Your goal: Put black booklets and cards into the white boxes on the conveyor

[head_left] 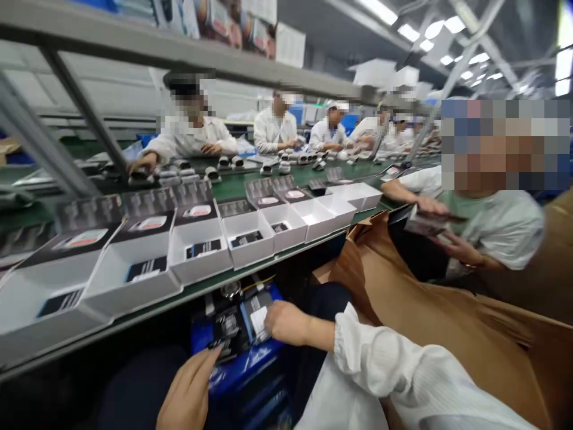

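Note:
My left hand reaches into a blue bin below the conveyor edge, its fingertips touching dark packaged parts; the fingers are stretched. My right hand, in a white sleeve, is closed on a small white card or packet inside the same bin. On the green conveyor above stand several open white boxes with black lids, each with a dark insert inside.
A person on my right holds a dark flat item over a large brown paper bag. Several people in white coats sit across the belt. A metal frame crosses at the left.

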A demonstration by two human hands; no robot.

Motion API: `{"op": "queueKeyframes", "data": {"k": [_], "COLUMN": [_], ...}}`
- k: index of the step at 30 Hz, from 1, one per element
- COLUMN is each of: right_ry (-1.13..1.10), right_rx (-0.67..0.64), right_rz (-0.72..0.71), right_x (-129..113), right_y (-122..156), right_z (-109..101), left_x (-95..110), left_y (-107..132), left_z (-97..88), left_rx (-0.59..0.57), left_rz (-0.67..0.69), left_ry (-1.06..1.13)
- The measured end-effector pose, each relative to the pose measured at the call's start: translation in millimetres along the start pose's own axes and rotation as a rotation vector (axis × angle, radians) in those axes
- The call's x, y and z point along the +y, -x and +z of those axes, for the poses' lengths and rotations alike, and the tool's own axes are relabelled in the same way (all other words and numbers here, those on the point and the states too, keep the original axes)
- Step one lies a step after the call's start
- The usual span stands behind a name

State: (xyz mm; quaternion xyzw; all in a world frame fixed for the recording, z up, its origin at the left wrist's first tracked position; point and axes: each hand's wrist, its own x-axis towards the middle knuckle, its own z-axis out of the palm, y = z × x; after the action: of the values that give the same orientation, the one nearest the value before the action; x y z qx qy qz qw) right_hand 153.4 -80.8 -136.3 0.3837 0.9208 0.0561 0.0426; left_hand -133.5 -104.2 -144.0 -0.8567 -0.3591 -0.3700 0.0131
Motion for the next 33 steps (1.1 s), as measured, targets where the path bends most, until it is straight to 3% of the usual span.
{"op": "queueKeyframes", "data": {"k": [4, 8, 12, 17, 20, 23, 26, 28, 30, 32, 33], "right_ry": [-0.103, -0.205, -0.337, -0.719, -0.651, -0.407, -0.109, -0.008, -0.015, -0.029, -0.021], "right_rx": [-0.101, -0.125, -0.105, -0.005, 0.017, 0.263, 0.569, 0.55, 0.368, 0.298, 0.355], "right_rz": [0.046, 0.152, 0.212, 0.06, 0.119, 0.21, 0.485, 0.661, 0.732, 0.723, 0.706], "right_x": [1, 6, 3, -26, -28, 17, 105, 166, 206, 216, 208], "right_y": [4, 7, 21, 50, 64, 73, 80, 84, 87, 86, 83], "right_z": [-2, -13, -55, -115, -130, -137, -146, -149, -145, -134, -127], "left_x": [33, 54, 67, 88, 102, 95, 56, 23, -4, -19, -22], "left_y": [-8, -10, -21, -55, -75, -84, -76, -64, -49, -37, -32], "left_z": [-16.2, -19.9, -17.9, -9.8, -8.0, -7.2, 4.9, 21.9, 41.3, 56.9, 62.0], "left_rx": [0.093, 0.038, -0.014, 0.025, 0.075, 0.129, 0.037, -0.079, -0.22, -0.394, -0.483], "left_rz": [-0.022, -0.064, -0.03, 0.038, 0.08, 0.055, -0.022, -0.062, -0.119, -0.184, -0.215], "left_ry": [0.016, 0.06, 0.074, 0.202, 0.243, 0.197, 0.1, 0.016, -0.078, -0.161, -0.19]}}
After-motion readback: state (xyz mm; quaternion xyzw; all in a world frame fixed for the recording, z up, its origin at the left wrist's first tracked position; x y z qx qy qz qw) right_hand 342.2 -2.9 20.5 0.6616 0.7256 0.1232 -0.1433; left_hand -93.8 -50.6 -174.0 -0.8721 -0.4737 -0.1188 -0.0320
